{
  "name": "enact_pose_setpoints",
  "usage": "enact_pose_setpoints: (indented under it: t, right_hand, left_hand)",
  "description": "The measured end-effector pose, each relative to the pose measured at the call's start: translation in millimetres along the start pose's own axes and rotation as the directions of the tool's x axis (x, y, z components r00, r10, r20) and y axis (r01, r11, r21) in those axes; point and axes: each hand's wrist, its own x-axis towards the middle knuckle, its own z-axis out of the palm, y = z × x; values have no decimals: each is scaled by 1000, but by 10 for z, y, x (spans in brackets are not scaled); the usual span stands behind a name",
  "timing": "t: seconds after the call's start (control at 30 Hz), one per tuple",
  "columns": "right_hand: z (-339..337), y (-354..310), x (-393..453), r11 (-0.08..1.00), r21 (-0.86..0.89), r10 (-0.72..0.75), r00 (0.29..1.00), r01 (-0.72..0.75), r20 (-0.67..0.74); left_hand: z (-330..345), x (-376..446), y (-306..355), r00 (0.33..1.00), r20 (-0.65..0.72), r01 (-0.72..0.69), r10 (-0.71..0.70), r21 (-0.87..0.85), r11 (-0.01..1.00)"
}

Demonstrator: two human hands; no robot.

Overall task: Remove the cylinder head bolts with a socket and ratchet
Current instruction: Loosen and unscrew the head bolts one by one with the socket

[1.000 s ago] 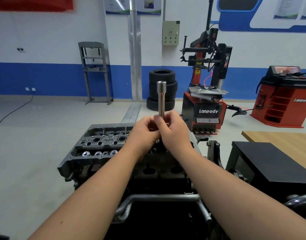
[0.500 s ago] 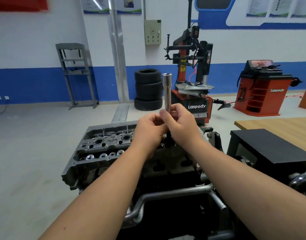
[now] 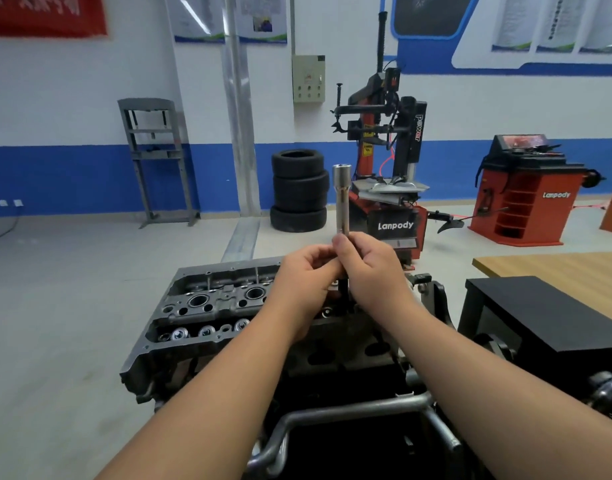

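Observation:
A long silver socket [image 3: 341, 199] points straight up in front of me, its open end on top. My right hand [image 3: 370, 268] pinches its lower end between thumb and fingers. My left hand [image 3: 306, 278] curls around the tool just below, touching the right hand. A dark shaft [image 3: 343, 289] drops from between the hands toward the engine; what it belongs to is hidden. Below sits the grey cylinder head [image 3: 207, 306] with round bores and shiny valve springs, its right half covered by my hands and forearms.
The engine rests on a stand with a bent steel tube [image 3: 349, 410] at the front. A black box [image 3: 547, 317] and wooden table [image 3: 557, 268] are at right. Stacked tyres [image 3: 299, 190], a red tyre changer [image 3: 389, 188] and a red balancer [image 3: 526, 192] stand behind.
The view has shifted slightly to the right and the socket leans a touch less. Both hands keep the same hold above the cylinder head.

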Motion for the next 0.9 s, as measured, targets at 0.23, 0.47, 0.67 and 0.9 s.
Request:
enact_pose_setpoints:
  t: [0.23,0.47,0.67,0.9]
  right_hand:
    - [-33,-4,6,990,124,57,997,-63,48]
    - [-31,74,7,997,72,-35,998,31,56]
    - [-1,98,14,991,95,-102,994,99,31]
    - [19,76,-15,994,50,-99,995,98,18]
  left_hand:
    - [11,31,-43,997,-74,-17,23,93,996]
    - [3,31,-35,999,-35,10,-8,67,998]
    - [-9,8,-14,999,38,-6,4,60,998]
    - [-19,47,-58,997,-73,5,5,135,991]
